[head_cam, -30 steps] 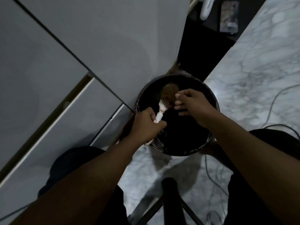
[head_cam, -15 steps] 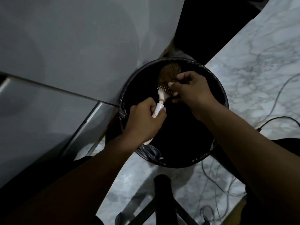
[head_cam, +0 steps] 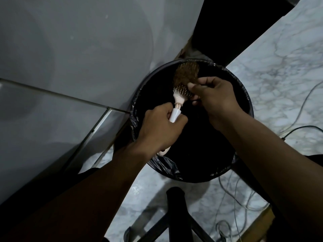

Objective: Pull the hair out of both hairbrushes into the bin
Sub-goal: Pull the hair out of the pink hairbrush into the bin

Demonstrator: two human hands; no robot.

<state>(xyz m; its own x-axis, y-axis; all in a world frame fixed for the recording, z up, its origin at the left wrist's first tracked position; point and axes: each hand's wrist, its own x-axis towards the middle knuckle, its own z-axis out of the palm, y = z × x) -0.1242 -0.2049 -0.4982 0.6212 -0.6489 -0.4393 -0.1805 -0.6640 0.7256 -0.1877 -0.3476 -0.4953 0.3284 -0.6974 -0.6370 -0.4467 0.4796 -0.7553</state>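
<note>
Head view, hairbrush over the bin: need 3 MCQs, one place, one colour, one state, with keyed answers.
1. Where is the hairbrush head?
A. Above the open bin
B. Lying on the marble floor
C. Resting on the stool

2. What colour is the brush handle?
A. Black
B. White
C. Green

3. How is the brush held?
A. Left hand on the handle, right hand at the bristles
B. Right hand alone
C. Nobody holds it

Answers:
1 A, the bristled head sits inside the bin's rim outline, over the black liner.
2 B, the part showing above the left fist is white.
3 A, the left fist wraps the handle while the right hand's fingers pinch at the mat of brown hair.
</note>
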